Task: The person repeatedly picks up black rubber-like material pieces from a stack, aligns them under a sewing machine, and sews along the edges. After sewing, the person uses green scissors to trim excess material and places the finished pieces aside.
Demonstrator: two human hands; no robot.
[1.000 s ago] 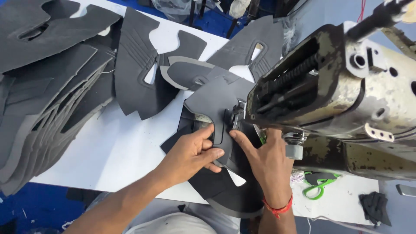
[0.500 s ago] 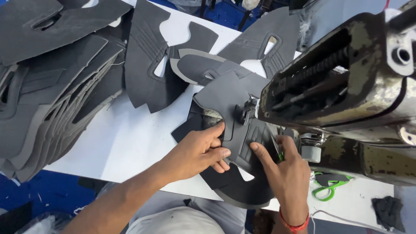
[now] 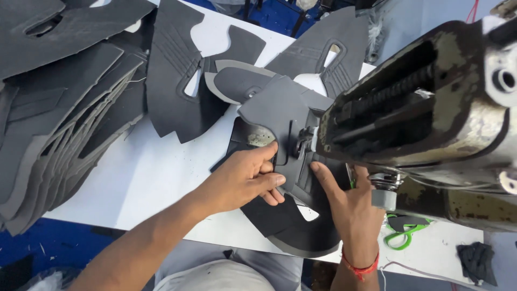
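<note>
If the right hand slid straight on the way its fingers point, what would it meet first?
Probably the presser foot under the sewing machine head. The right hand lies flat on the dark shoe piece, fingers aimed up-left toward it, though depth is unclear.

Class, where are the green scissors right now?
In the head view, the green scissors lie on the white table, right of the right hand, under the sewing machine.

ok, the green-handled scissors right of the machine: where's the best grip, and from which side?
Take the green-handled scissors by the handle loops, coming from the table's near edge. They lie flat on the white table, the loops open and facing the near side, while the far end runs under the sewing machine, which blocks any approach from above. The right hand is nearest, though it is pressing the dark cut piece.
</note>
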